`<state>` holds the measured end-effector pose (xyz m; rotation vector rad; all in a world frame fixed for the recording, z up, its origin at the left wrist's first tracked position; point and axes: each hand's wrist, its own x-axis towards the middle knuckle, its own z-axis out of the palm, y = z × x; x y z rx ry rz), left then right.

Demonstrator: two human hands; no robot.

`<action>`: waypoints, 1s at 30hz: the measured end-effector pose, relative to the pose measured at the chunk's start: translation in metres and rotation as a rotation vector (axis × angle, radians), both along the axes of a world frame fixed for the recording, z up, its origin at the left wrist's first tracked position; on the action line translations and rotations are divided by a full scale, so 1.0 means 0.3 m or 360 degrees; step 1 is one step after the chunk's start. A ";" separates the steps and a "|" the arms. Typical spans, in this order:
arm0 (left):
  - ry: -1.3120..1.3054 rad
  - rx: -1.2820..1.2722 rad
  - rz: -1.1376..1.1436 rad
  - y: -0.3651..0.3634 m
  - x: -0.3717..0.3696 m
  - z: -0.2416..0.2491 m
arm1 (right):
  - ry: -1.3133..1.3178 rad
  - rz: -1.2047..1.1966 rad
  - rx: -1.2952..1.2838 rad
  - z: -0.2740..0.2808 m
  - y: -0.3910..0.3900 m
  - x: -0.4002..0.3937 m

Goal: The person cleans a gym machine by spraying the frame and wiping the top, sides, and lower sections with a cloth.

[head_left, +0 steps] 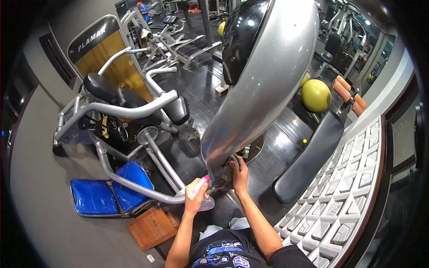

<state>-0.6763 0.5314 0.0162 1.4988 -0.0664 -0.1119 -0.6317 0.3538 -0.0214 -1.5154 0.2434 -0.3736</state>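
A pink-tipped spray bottle (206,205) is gripped in the left hand (195,196), while what appears to be a dark cloth (227,173) is held by the right hand (240,174) at the near, low end of a silver machine column (268,80). Farther right, a yellow ball (316,95) is seen.

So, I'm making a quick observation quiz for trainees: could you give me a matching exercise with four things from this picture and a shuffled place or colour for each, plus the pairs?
Things:
1. Pink-tipped bottle
2. Padded chair
3. Largest ball
4. Wooden piece

Places or colours:
A. Yellow-green
B. Reddish brown
C. In the left hand
D. Blue

Pairs: 1-C, 2-D, 3-A, 4-B
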 end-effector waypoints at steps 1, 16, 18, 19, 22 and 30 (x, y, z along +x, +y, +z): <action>-0.0001 0.0066 0.0008 -0.005 -0.004 -0.002 | -0.0072 0.0008 -0.0009 -0.006 -0.003 0.000; 0.0074 0.0109 0.0223 -0.021 -0.081 -0.044 | 0.0047 -0.0056 -0.0266 -0.023 -0.019 -0.063; 0.0046 0.0150 0.0192 -0.011 -0.074 -0.037 | 0.0185 -0.0011 -0.0313 -0.105 -0.004 -0.080; 0.0046 0.0152 0.0175 -0.010 -0.070 -0.035 | 0.0316 0.0037 -0.0361 -0.166 0.005 -0.082; 0.0058 0.0073 0.0173 -0.006 -0.041 -0.032 | 0.0282 -0.0063 -0.0434 -0.238 0.027 -0.086; 0.0082 0.0110 -0.0130 0.101 0.041 -0.048 | 0.0012 -0.0538 -0.0131 -0.083 0.186 -0.112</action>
